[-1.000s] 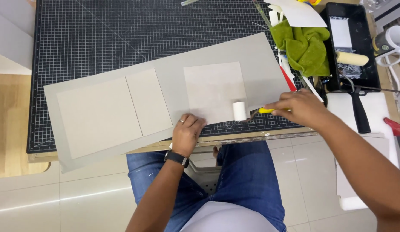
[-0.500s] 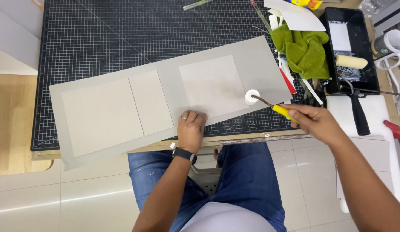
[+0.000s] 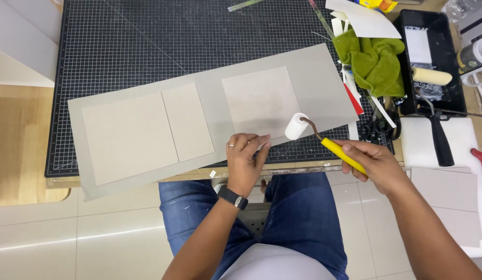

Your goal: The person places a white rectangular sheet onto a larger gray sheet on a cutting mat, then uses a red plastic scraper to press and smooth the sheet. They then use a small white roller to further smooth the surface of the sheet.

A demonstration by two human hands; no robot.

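From the head camera, the right hand point(image 3: 374, 165) is wrapped around the yellow handle of a small roller point(image 3: 297, 126), and the white foam end sits on the near edge of the big grey sheet point(image 3: 212, 111), just beside the square board point(image 3: 261, 100) stuck on it. The left hand point(image 3: 244, 158) lies flat with fingers pressing the sheet's near edge, holding nothing. The sheet lies on the black cutting mat point(image 3: 147, 46), with two more boards point(image 3: 147, 132) stuck on its left part. The roller looks light and easy to steer, and its handle is the good place to hold; the foam looks soft. The sheet looks thin and bendy, so it likely slides or bends if not pressed down flat. To the right sit a green cloth point(image 3: 373, 59) and a black tray point(image 3: 432, 67) with another roller. Compared with half a second ago, the roller sits lower and more to the left, nearer the left hand, and the right hand is closer to the body.
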